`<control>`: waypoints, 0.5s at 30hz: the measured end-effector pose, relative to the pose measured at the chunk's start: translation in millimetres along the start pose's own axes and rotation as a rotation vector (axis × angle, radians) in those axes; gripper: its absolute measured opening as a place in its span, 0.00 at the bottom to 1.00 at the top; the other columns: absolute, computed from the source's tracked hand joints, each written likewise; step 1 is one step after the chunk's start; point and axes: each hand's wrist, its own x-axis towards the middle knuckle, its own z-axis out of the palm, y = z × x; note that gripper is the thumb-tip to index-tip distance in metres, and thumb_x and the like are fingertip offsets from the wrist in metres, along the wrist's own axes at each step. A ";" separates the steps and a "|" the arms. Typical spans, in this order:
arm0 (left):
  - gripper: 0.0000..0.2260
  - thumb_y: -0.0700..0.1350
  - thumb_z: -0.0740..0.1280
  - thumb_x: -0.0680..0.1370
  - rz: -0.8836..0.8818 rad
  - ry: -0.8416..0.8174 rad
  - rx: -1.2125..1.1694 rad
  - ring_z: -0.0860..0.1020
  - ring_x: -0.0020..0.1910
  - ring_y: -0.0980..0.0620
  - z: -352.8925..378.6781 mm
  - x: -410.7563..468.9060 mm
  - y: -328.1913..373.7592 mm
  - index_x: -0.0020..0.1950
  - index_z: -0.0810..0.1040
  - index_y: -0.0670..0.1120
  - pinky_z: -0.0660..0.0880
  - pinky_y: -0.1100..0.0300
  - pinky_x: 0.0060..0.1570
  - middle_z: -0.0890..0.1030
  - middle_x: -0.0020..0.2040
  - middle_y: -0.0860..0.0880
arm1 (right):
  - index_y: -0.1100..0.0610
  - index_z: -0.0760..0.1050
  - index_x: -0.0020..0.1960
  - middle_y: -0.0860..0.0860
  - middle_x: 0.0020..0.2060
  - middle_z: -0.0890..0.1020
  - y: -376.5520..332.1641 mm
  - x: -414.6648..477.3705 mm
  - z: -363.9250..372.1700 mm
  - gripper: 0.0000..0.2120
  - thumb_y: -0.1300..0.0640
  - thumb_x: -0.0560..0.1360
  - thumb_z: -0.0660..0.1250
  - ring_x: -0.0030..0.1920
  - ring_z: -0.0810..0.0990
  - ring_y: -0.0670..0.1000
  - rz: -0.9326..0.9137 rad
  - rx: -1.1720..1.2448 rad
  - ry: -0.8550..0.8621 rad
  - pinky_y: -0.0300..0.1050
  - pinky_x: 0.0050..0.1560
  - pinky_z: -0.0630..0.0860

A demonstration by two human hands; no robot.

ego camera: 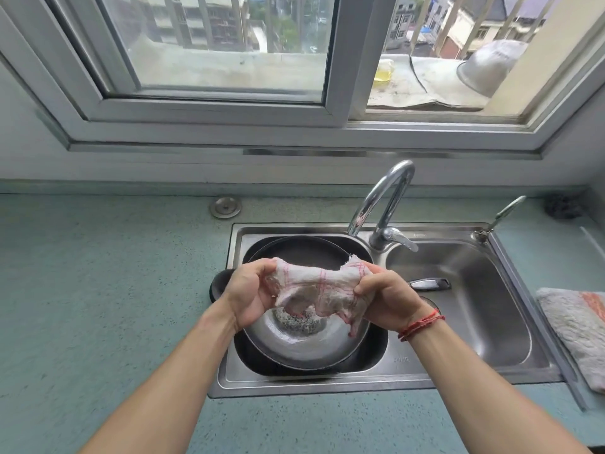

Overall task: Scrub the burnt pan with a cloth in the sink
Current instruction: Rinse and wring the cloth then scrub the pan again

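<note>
Right, status: both hands are up at centre frame, over the left basin, with the cloth [314,290] stretched between them. The left hand [248,293] has its fingers curled round the cloth's left end. The right hand [389,299] bunches the right end in a tight grip and has a red string bracelet [420,324] on the wrist. The cloth is white with red check lines, crumpled, and a ragged corner hangs down at its lower right.

The pan [294,348] sits in the left basin of the sink [327,386], directly below the cloth. It's silvery, with a dark speckled burnt patch [298,320] in the middle. The cloth is held above it; I can't tell whether the hanging corner touches the rim. A larger dark vessel [304,245] seems to sit under the pan, with a black handle poking out left of the left hand, but the view there is mostly blocked.

The faucet [389,198] arches over the divider between the basins. The right basin [474,306] holds a small chrome-and-black item I can't identify. A small second tap [504,214] stands at the sink's upper right corner.

A folded towel [576,329] lies on the counter [98,290] at the right edge of frame. An upturned metal bowl [491,67] sits outside the window at upper right.
</note>
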 end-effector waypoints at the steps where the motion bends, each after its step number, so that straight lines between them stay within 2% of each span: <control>1: 0.10 0.39 0.57 0.80 0.017 0.020 0.078 0.76 0.37 0.47 1.8 2.8 -1.6 0.45 0.77 0.40 0.77 0.56 0.35 0.77 0.42 0.41 | 0.63 0.75 0.44 0.60 0.38 0.78 -0.8 0.1 1.7 0.15 0.72 0.59 0.60 0.38 0.80 0.58 -0.003 0.017 0.000 0.53 0.43 0.78; 3: 0.06 0.38 0.63 0.80 0.060 0.113 0.260 0.76 0.39 0.48 5.4 7.4 -5.9 0.54 0.76 0.38 0.77 0.56 0.34 0.78 0.47 0.40 | 0.62 0.74 0.40 0.58 0.37 0.76 -1.8 0.9 4.6 0.13 0.72 0.60 0.57 0.39 0.78 0.57 -0.009 0.062 0.002 0.52 0.45 0.77; 4: 0.07 0.39 0.66 0.80 0.095 0.167 0.365 0.77 0.41 0.49 6.1 9.1 -8.5 0.56 0.76 0.39 0.77 0.56 0.37 0.79 0.48 0.42 | 0.61 0.73 0.40 0.57 0.37 0.75 -2.1 1.4 5.2 0.13 0.73 0.61 0.56 0.39 0.77 0.57 -0.013 0.089 0.003 0.52 0.45 0.77; 5: 0.08 0.39 0.69 0.78 0.151 0.221 0.462 0.78 0.43 0.50 7.0 9.8 -10.3 0.57 0.77 0.41 0.78 0.56 0.40 0.80 0.48 0.44 | 0.61 0.73 0.39 0.57 0.37 0.76 -2.0 2.4 4.2 0.13 0.73 0.62 0.55 0.39 0.77 0.56 -0.020 0.109 0.007 0.52 0.46 0.78; 7: 0.05 0.39 0.72 0.76 0.287 0.290 0.562 0.78 0.41 0.52 10.0 8.2 -10.3 0.51 0.81 0.42 0.78 0.58 0.43 0.81 0.43 0.45 | 0.62 0.74 0.42 0.59 0.38 0.77 -0.1 6.0 -0.3 0.15 0.74 0.62 0.54 0.41 0.79 0.57 -0.032 0.111 0.041 0.53 0.48 0.78; 8: 0.02 0.39 0.72 0.76 0.329 0.286 0.556 0.79 0.40 0.52 11.1 6.7 -9.9 0.47 0.83 0.42 0.78 0.59 0.42 0.82 0.41 0.44 | 0.63 0.74 0.44 0.60 0.40 0.78 1.6 8.3 -2.3 0.15 0.74 0.62 0.55 0.42 0.79 0.58 -0.042 0.100 0.065 0.54 0.50 0.78; 9: 0.04 0.41 0.71 0.77 0.339 0.264 0.539 0.79 0.39 0.52 14.0 4.4 -9.6 0.45 0.84 0.41 0.77 0.59 0.43 0.83 0.40 0.44 | 0.64 0.73 0.46 0.60 0.41 0.78 3.8 10.6 -4.2 0.16 0.73 0.60 0.57 0.43 0.79 0.58 -0.053 0.083 0.096 0.55 0.51 0.77; 11: 0.15 0.51 0.69 0.78 0.282 0.180 0.520 0.82 0.41 0.51 17.7 1.6 -9.9 0.47 0.85 0.39 0.78 0.56 0.45 0.85 0.43 0.43 | 0.63 0.72 0.47 0.60 0.41 0.78 8.9 15.7 -7.0 0.18 0.74 0.58 0.58 0.43 0.78 0.58 -0.067 0.035 0.141 0.56 0.52 0.77; 13: 0.26 0.61 0.71 0.73 0.210 0.059 0.532 0.82 0.43 0.46 20.0 0.4 -12.4 0.50 0.83 0.36 0.79 0.49 0.49 0.85 0.47 0.39 | 0.63 0.72 0.48 0.61 0.44 0.78 13.6 19.1 -7.1 0.20 0.75 0.58 0.59 0.45 0.78 0.59 -0.071 0.012 0.145 0.56 0.53 0.77; 14: 0.27 0.61 0.74 0.71 0.186 0.011 0.545 0.81 0.45 0.46 19.9 1.3 -15.5 0.51 0.83 0.37 0.79 0.48 0.50 0.85 0.49 0.38 | 0.63 0.73 0.49 0.61 0.45 0.78 16.3 21.2 -7.3 0.21 0.75 0.59 0.59 0.46 0.79 0.58 -0.064 0.003 0.143 0.55 0.52 0.77; 15: 0.24 0.58 0.76 0.69 0.177 -0.009 0.561 0.82 0.46 0.48 20.0 2.4 -19.1 0.52 0.83 0.39 0.78 0.50 0.49 0.85 0.49 0.40 | 0.63 0.73 0.50 0.61 0.45 0.79 18.6 22.6 -6.1 0.21 0.75 0.59 0.60 0.45 0.80 0.57 -0.056 -0.020 0.141 0.53 0.50 0.78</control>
